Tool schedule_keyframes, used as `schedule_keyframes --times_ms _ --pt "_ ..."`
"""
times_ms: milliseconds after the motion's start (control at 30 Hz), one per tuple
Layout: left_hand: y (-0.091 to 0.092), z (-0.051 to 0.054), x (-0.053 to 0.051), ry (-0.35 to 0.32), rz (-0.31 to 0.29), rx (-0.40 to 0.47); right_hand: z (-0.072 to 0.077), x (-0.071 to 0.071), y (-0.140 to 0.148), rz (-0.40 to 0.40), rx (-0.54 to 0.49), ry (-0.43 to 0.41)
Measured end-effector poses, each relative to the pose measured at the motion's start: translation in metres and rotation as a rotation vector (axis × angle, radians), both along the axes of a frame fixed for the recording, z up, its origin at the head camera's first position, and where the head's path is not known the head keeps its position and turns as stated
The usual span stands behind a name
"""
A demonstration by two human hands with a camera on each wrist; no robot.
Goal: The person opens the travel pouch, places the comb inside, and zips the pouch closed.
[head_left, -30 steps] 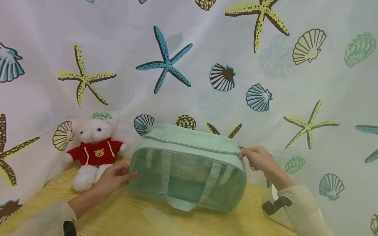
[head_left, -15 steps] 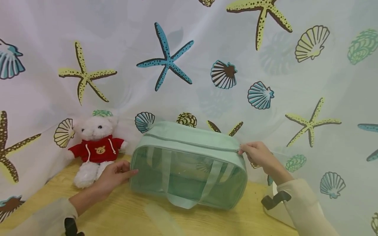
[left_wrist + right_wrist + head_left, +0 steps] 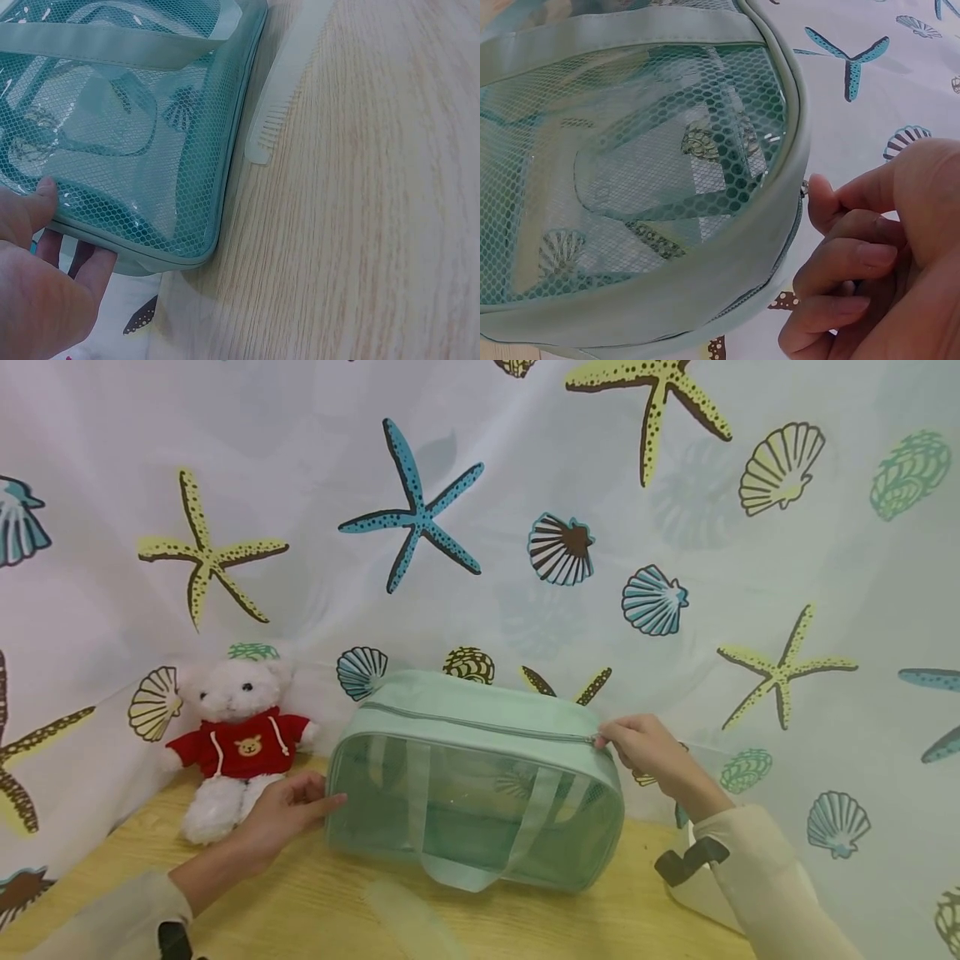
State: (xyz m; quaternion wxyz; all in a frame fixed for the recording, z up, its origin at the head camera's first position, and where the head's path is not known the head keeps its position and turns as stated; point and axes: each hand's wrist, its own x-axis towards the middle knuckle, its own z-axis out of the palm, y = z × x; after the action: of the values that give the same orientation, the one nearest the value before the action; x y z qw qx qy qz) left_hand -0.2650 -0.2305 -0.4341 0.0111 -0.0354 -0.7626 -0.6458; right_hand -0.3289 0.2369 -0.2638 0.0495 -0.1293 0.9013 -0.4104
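Observation:
A pale green bag (image 3: pixel 480 810) with see-through mesh panels and a hanging strap handle stands on the table. Its left end is gripped by my left hand (image 3: pixel 281 818), thumb over the front edge; the left wrist view shows the fingers (image 3: pixel 94 274) behind the rim. At the zipper's right end, my right hand (image 3: pixel 651 752) pinches the zipper pull (image 3: pixel 805 189) between thumb and index finger, the other fingers curled. The zipper line (image 3: pixel 480 725) runs along the top of the bag.
A white teddy bear in a red hoodie (image 3: pixel 247 747) sits left of the bag. A pale comb (image 3: pixel 281 97) lies on the wooden table (image 3: pixel 300 902) before the bag. A white object (image 3: pixel 705 893) stands at right, partly behind my sleeve. A patterned curtain (image 3: pixel 480 618) hangs behind.
My right hand has moved slightly left along the top of the bag with the zipper pull. The left hand keeps its grip, and the bag stays in place.

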Motion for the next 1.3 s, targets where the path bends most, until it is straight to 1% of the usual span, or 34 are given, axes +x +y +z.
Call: schedule_keyframes --times_ms 267,367,467,767,933,1100,1300 --pt "0.001 0.001 -0.002 -0.005 -0.020 0.009 0.001 0.001 -0.008 -0.023 0.007 0.002" --pt "0.001 0.001 -0.001 -0.005 -0.013 0.012 0.001 0.001 -0.011 -0.024 0.018 0.014" --pt "0.001 0.001 -0.001 0.000 -0.021 0.007 0.002 0.001 -0.013 -0.026 0.030 0.025" --pt "0.001 0.002 0.000 0.011 -0.022 -0.004 0.005 0.002 -0.019 -0.027 0.034 0.018" --pt "0.000 0.001 0.001 0.006 -0.024 -0.002 0.007 0.004 -0.021 -0.027 0.046 0.016" --pt "-0.002 0.000 -0.001 0.001 -0.017 -0.005 0.009 0.004 -0.024 -0.016 0.048 0.021" --pt "-0.003 -0.003 -0.002 -0.005 -0.025 0.001 0.011 0.006 -0.029 -0.009 0.060 0.033"
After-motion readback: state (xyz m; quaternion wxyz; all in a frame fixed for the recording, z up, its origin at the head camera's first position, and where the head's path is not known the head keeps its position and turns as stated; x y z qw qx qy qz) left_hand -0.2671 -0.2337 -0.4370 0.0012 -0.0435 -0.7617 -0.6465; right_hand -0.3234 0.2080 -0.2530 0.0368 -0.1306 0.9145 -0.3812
